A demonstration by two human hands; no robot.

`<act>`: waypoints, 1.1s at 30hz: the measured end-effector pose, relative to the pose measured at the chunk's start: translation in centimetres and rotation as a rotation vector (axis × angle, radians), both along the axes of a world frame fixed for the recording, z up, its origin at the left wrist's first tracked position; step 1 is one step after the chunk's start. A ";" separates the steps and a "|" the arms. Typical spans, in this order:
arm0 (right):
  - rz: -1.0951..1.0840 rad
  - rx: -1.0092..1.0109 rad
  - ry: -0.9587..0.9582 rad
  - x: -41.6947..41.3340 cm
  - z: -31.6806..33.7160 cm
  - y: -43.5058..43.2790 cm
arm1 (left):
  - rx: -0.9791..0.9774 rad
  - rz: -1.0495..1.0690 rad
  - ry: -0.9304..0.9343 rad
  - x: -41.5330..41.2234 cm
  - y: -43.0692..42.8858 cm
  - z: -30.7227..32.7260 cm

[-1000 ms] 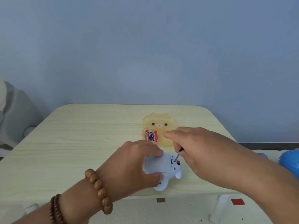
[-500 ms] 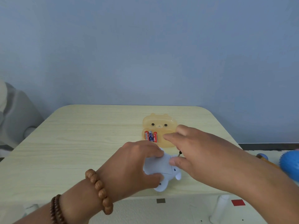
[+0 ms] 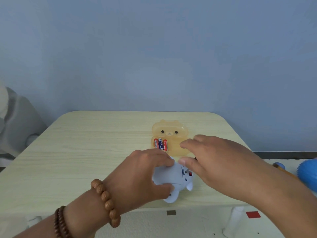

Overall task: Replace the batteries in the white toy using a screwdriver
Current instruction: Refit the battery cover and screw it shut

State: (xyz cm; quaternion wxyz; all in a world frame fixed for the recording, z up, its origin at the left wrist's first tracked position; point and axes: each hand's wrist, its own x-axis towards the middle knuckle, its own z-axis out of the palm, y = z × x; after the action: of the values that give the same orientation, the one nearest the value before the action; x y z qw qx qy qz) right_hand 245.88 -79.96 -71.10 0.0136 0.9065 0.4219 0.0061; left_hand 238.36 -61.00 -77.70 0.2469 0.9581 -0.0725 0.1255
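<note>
The white toy (image 3: 173, 177) lies belly-up near the table's front edge, with a red part showing in its open slot. My left hand (image 3: 142, 174) grips the toy from the left, fingers over its top and thumb below. My right hand (image 3: 214, 162) hovers over the toy's right side. A small dark screwdriver (image 3: 195, 158) is pinched between its thumb and the fingers behind, mostly hidden, with the thin shaft pointing down into the toy. Three batteries (image 3: 160, 144), two red and one blue, lie in the orange bear-shaped tray (image 3: 178, 133) just beyond the hands.
The pale wooden table (image 3: 85, 152) has rounded corners and its front edge sits close under the toy. A blue spiky ball (image 3: 307, 172) lies on the floor at the right. A grey object (image 3: 15, 121) stands at the left, past the table.
My right hand has spread its index finger and thumb and shifted slightly right, turning on the screwdriver. My left hand and the toy have stayed in place.
</note>
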 end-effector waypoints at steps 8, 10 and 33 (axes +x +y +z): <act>0.072 0.098 0.165 0.7 -0.7 -0.3 | -0.008 0.001 -0.012 0.1 0.1 -0.1; 0.072 0.112 0.118 0.3 -0.6 -0.1 | -0.010 -0.005 -0.010 0.1 0.1 -0.1; 0.056 0.191 -0.185 0.1 -4.1 -1.4 | -0.042 0.019 -0.007 0.0 0.6 -0.8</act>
State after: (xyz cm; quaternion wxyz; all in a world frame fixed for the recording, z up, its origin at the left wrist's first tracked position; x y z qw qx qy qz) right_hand 245.96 -81.41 -75.22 -0.0343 0.8871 0.4416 0.1302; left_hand 238.38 -60.44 -78.46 0.2653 0.9530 -0.0616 0.1327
